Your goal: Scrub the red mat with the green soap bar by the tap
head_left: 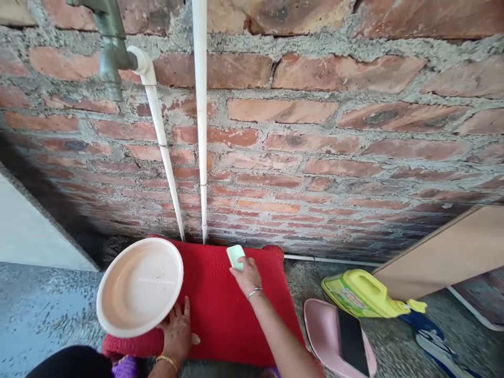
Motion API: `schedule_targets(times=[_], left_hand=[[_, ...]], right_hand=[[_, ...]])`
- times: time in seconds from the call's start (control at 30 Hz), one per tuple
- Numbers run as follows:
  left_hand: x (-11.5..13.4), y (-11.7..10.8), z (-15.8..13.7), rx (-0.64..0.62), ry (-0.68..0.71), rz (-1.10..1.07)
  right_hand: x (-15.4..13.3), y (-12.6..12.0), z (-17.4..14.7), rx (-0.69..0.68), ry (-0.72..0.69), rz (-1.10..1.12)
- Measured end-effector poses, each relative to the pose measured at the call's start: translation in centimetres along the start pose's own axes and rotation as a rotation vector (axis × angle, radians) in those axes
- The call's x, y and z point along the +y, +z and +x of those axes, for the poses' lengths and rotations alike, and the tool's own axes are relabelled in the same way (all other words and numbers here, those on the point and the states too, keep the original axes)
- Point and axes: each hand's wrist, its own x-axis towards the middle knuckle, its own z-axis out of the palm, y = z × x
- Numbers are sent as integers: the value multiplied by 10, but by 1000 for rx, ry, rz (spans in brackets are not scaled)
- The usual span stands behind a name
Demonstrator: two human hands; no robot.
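A pale green oblong block [235,256] with rounded corners is in my right hand [249,276], near the far edge of a red cloth [220,315]. Whether it is soap or a brush, I cannot tell. The fingers are closed on its near end. My left hand [176,331] rests on the cloth with its fingers spread, right by the near rim of a pale pink plastic basin [147,283]. Its fingertips are beside or against the basin's side. The basin stands on the left part of the cloth and holds no other object.
Behind is a brick wall [283,121] with white pipes [200,121] and a tap [111,58]. A yellow jug [360,294] lies on its side at the right. Closer, a pink tray [322,325] holds a dark flat slab [353,341]. Blue sandals [437,341] are at lower right.
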Motion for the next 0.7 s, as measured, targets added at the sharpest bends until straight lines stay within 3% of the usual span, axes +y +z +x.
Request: schedule_targets(times=[0.2,0.33,0.47,0.7], left_hand=[[2,-9,-1,-8,-22,19],[4,-13,-1,-17,-22,33],[3,-13,0,-24,-18,50],[7,-23,-4,-72,-30,70]], right_hand=[[-114,53,-7,-246,-326,-95],[-129,65,1,-310,-392,-160],[-84,45,22,-265,-291,-213],[64,-34,37,-126,102,-224]])
